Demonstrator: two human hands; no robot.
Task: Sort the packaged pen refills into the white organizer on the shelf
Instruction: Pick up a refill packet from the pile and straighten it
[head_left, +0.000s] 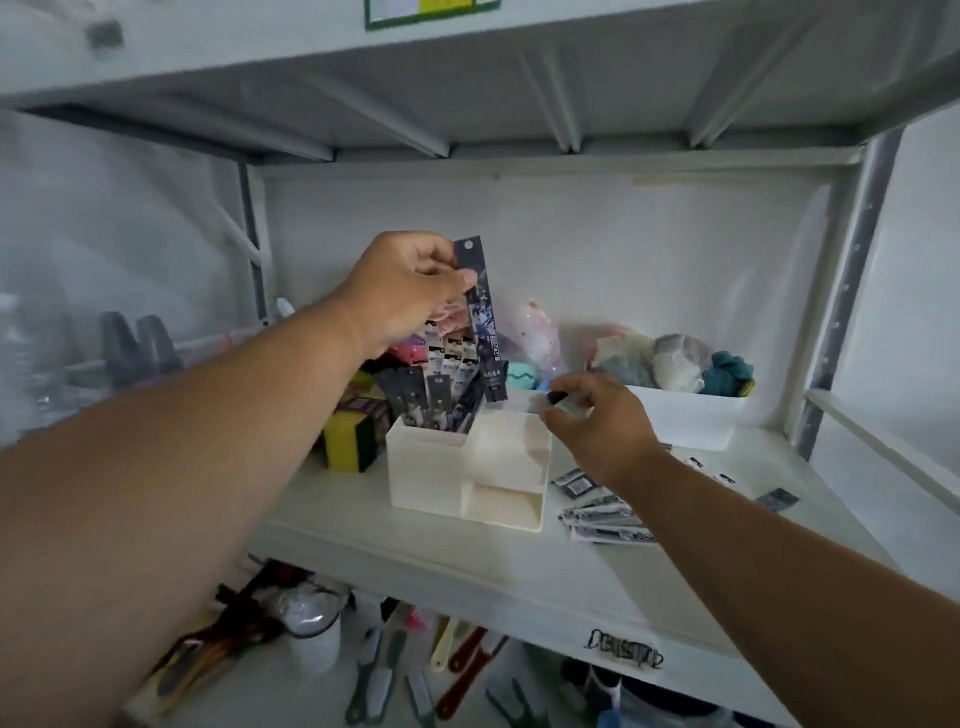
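1. Left hand (402, 291) is raised above the white organizer (467, 473), thumb and fingers pinching the top of one long dark refill packet (483, 322), which hangs upright over the rear compartment.
2. Right hand (597, 426) hovers beside the organizer, fingertips pinching a small dark piece (558, 398); cannot tell what it is.
3. White shelf (363, 535): several packets stand in the organizer; a loose pile of packets (602, 514) lies to its right; exact count unclear.

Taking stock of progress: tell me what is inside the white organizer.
The white organizer's left top slot holds upright refill packs; their lower ends are hidden by its wall. The front drawer opening looks empty. The right hand partly covers the right top section.
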